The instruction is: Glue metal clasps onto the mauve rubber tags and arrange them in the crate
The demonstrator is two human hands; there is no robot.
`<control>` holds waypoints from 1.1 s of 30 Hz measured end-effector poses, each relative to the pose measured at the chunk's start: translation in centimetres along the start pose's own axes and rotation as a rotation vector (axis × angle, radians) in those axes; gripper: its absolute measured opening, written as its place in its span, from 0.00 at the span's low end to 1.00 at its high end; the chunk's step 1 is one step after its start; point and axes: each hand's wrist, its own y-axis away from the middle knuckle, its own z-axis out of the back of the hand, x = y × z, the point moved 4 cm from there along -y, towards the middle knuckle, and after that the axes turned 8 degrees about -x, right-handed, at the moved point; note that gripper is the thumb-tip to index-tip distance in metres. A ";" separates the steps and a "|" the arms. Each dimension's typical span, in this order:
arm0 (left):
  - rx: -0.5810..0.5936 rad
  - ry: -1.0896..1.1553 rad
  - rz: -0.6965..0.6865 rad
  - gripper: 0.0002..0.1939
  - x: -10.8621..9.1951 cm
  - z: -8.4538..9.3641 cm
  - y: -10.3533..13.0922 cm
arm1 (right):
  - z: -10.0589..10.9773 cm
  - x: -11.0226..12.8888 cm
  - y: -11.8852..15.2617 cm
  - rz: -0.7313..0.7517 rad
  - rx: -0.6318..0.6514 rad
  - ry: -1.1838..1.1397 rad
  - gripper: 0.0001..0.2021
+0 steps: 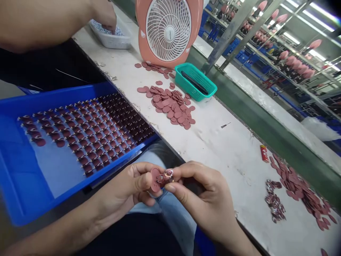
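Observation:
Above my lap, my left hand [133, 186] pinches a reddish-brown oval disc [155, 181] between thumb and fingers. My right hand [204, 193] grips a small painted figure [168, 174], brown with white parts, by thumb and index finger. The figure's lower end meets the disc's face; whether the two are fixed together I cannot tell. To the left, a blue tray [20, 192] holds rows of similar small figures on discs [92, 129]. Loose discs [173, 106] lie heaped on the table ahead of me, and a cluster of small painted figures [274, 201] lies at the right.
A co-worker's hand [106, 17] reaches into a white bin [114, 42] of bluish bits. An orange fan [170, 33] and a green basket [195, 81] stand along the table's far side. More discs [298, 186] and a red packet [264, 153] lie at right.

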 end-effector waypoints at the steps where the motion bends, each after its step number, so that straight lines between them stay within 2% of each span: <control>1: 0.000 0.002 0.003 0.22 0.0 -0.1 0.0 | 0.0 0.1 0.0 0.016 0.005 0.011 0.05; 33: -0.071 0.030 0.069 0.22 0.6 0.3 -0.3 | 0.1 0.6 -0.4 0.091 0.127 0.123 0.05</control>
